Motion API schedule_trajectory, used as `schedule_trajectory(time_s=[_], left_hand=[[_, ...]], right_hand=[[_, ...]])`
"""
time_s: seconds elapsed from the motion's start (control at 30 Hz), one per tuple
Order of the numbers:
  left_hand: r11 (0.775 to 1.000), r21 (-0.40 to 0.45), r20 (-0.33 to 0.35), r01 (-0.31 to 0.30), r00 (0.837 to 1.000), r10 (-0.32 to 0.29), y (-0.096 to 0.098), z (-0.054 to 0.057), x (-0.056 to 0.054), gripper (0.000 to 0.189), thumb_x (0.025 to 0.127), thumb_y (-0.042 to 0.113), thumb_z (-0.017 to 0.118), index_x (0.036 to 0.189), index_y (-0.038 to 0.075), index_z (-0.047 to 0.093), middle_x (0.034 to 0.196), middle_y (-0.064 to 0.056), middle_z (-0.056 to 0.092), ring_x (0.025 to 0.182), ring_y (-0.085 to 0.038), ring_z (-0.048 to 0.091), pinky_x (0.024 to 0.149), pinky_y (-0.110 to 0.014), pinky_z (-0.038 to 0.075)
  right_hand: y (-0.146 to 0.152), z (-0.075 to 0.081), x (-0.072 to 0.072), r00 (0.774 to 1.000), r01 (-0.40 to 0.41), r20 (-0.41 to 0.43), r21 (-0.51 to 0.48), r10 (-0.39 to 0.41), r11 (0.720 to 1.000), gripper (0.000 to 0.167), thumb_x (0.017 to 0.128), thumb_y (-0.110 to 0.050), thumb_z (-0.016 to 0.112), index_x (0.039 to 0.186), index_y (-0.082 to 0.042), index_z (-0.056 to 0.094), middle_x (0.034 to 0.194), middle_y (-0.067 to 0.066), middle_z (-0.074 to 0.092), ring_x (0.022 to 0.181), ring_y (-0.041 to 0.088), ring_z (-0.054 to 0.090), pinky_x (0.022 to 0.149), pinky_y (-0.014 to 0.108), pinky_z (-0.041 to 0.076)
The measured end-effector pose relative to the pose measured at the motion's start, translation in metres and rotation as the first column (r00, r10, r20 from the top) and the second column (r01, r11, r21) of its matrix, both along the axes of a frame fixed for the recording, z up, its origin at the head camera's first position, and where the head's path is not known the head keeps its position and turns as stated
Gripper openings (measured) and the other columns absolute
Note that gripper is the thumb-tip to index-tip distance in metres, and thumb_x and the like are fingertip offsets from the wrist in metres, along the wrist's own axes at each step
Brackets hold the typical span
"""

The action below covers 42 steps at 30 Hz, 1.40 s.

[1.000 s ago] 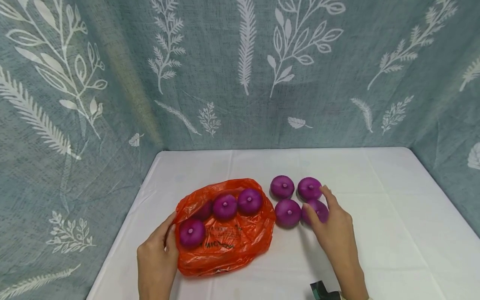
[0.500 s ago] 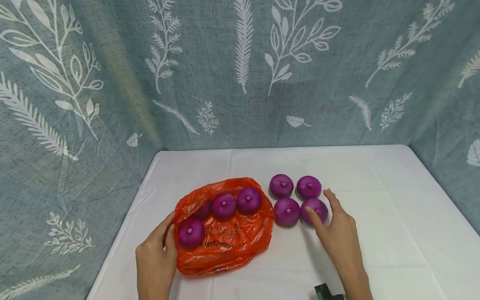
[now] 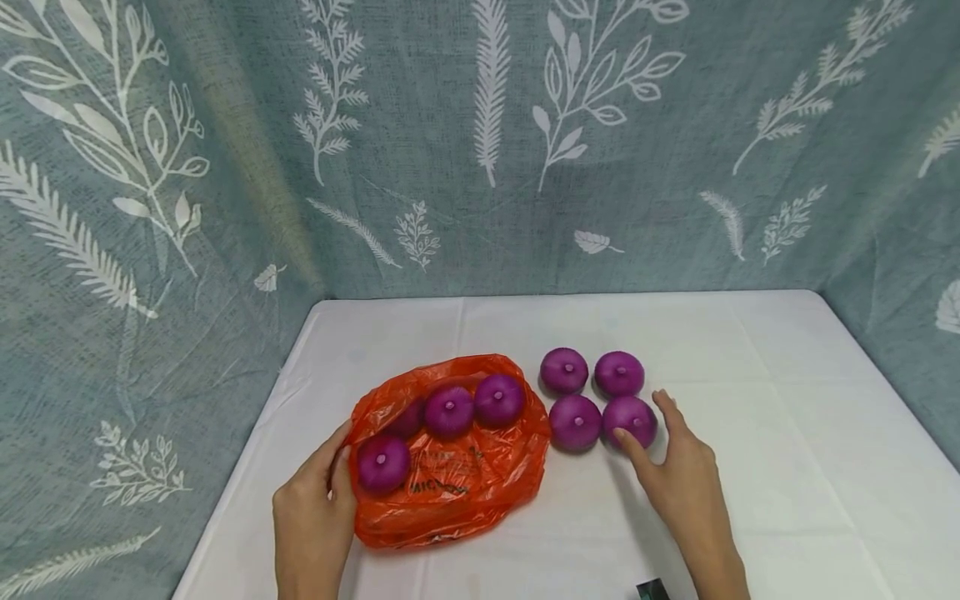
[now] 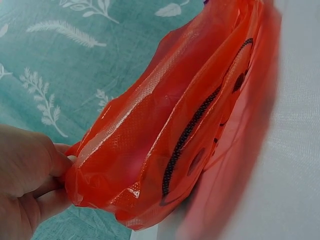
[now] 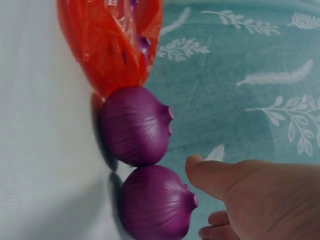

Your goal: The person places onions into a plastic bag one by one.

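1. The orange-red plastic bag (image 3: pixel 502 493) is lying on the white surface (image 3: pixel 757 383), its mouth gaping and showing four purple onions (image 3: pixel 449 412), one of them partly covered by the film.
2. The left hand (image 3: pixel 315 508) is pinching the left edge of the bag between thumb and fingers, a hold that the left wrist view is also showing.
3. The right hand (image 3: pixel 686 483) is holding nothing; its thumb and fingers are spreading apart close beside the front right onion (image 3: pixel 630 419), and no contact is clearly showing.
4. Outside the bag, four onions are forming a block to its right: the front right onion, the front left onion (image 3: pixel 575 423) just beside the bag, and, behind them, the rear left onion (image 3: pixel 564 371) and the rear right onion (image 3: pixel 619 374).
5. Handling, bag: the film is wrinkling and looking thin, so it is probably behaving as light, limp, slippery and easily torn; a gathered pinch at the rim seems the safest hold.
6. Handling, onions: their skins are shining smoothly, suggesting firm bodies inclined to roll or slip; weight is not showing. Gripping across the widest sides, thumb opposing fingers, is seeming sounder than pinching the small top stub.
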<state>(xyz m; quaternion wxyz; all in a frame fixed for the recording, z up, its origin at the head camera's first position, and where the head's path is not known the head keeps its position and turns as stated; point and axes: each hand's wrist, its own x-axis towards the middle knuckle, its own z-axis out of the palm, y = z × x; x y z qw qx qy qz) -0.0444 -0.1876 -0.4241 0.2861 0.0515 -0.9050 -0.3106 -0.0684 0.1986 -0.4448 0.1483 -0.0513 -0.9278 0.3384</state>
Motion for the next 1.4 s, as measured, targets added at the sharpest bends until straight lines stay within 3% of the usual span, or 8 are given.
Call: schedule_trajectory(time_s=[0.53, 0.87, 1.1, 1.4], left_hand=[[1.000, -0.011, -0.009, -0.014, 1.000, 0.014, 0.000, -0.002, 0.001, 0.038, 0.099, -0.006, 0.069, 0.135, 0.003, 0.072, 0.125, -0.019, 0.075, 0.105, -0.037, 0.076, 0.083, -0.051, 0.059], [1.000, -0.012, -0.014, -0.013, 1.000, 0.013, 0.001, -0.002, 0.000, 0.038, 0.098, -0.006, 0.069, 0.135, 0.004, 0.072, 0.125, -0.018, 0.075, 0.102, -0.035, 0.077, 0.082, -0.049, 0.060], [1.000, 0.003, -0.002, -0.012, 1.000, 0.012, 0.001, -0.001, 0.000, 0.038, 0.099, -0.006, 0.069, 0.135, 0.004, 0.072, 0.125, -0.018, 0.075, 0.105, -0.037, 0.076, 0.084, -0.050, 0.059], [1.000, -0.003, -0.013, -0.008, 1.000, 0.008, 0.002, -0.002, 0.000, 0.037, 0.098, -0.006, 0.069, 0.134, 0.003, 0.072, 0.125, -0.019, 0.075, 0.105, -0.037, 0.076, 0.084, -0.050, 0.059]], right_hand=[[-0.002, -0.016, -0.004, 0.995, -0.033, 0.092, -0.026, 0.035, 0.999, 0.090, 0.094, -0.038, 0.083, 0.161, 0.003, 0.038, 0.160, 0.027, 0.044, 0.143, 0.049, 0.048, 0.113, 0.062, 0.046], [-0.003, -0.022, -0.007, 0.998, -0.030, 0.052, -0.009, 0.030, 1.000, 0.091, 0.091, -0.033, 0.087, 0.159, 0.006, 0.040, 0.159, 0.028, 0.045, 0.142, 0.049, 0.049, 0.111, 0.061, 0.047], [-0.001, -0.021, -0.008, 0.997, -0.016, 0.071, -0.037, 0.019, 0.999, 0.090, 0.091, -0.032, 0.087, 0.160, 0.003, 0.041, 0.161, 0.026, 0.044, 0.145, 0.046, 0.046, 0.116, 0.060, 0.044], [-0.001, -0.026, -0.010, 1.000, -0.009, 0.029, -0.066, 0.011, 0.998, 0.087, 0.090, -0.029, 0.089, 0.157, 0.003, 0.045, 0.161, 0.025, 0.045, 0.146, 0.045, 0.046, 0.117, 0.059, 0.042]])
